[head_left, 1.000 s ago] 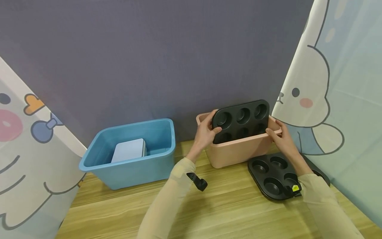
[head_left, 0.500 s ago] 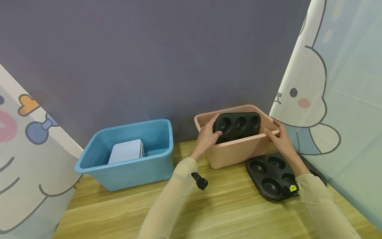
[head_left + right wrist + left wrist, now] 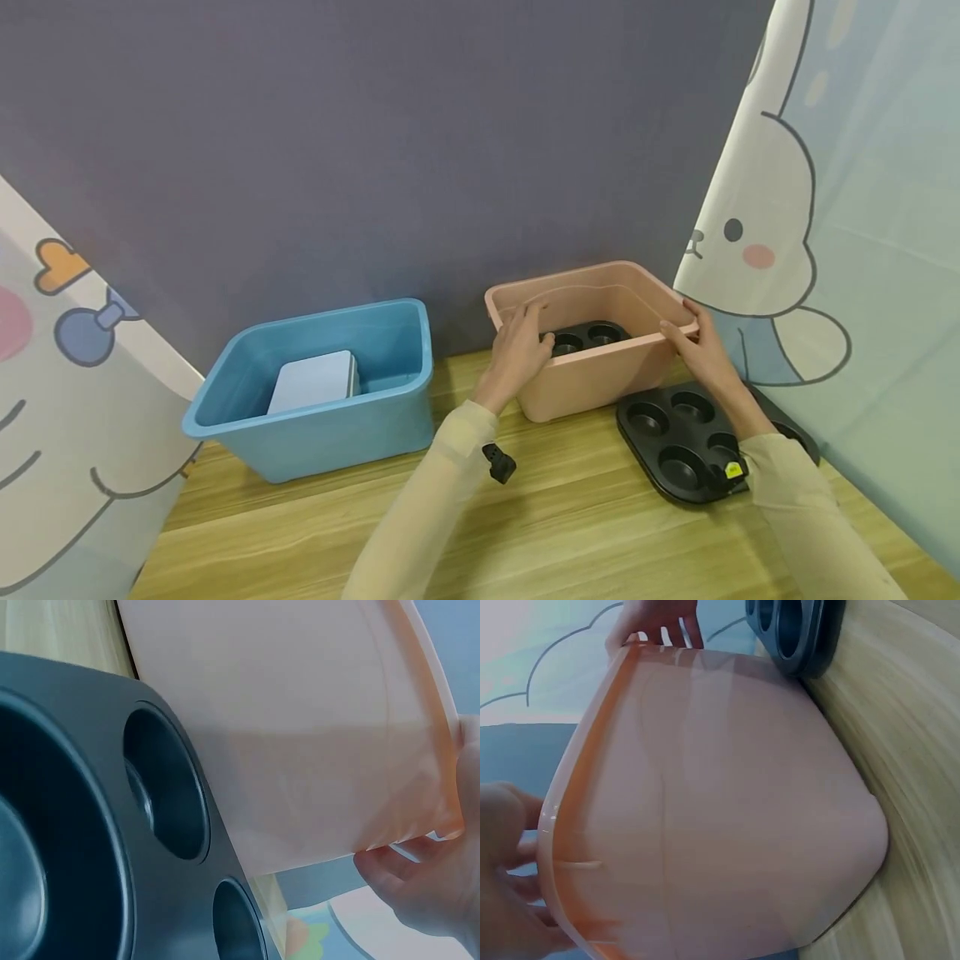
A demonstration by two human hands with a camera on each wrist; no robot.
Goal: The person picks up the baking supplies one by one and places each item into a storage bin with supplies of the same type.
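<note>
Fingers (image 3: 531, 318) of the left hand (image 3: 513, 357) are lying over the left end of a pink bin (image 3: 596, 382), dipping inside its rim and staying partly out of sight; whether they are holding anything, I cannot tell. The thumb is showing just beside a dark muffin pan (image 3: 585, 339), which is sitting inside that bin, below the rim. Two of its cups are showing over the near wall, which is hiding the rest. The right hand (image 3: 707, 357) is gripping the bin's rim at the right end, near the front corner, its fingers curling around the edge.

Just beside the bin's front right corner, a second muffin pan (image 3: 686, 437) is lying on the table (image 3: 285, 533), cups facing up, under the right forearm. Pale yellow sleeves are covering both arms, and a small black device (image 3: 499, 463) is sitting at the left wrist.

Farther out, to the left, a blue bin (image 3: 352, 442) is standing apart from the pink one, holding a pale flat-topped box (image 3: 311, 383). A dark grey backdrop (image 3: 375, 167) is rising behind, and cartoon-printed curtains are hanging at either side, the right one (image 3: 772, 242) showing a white animal with a pink cheek.
</note>
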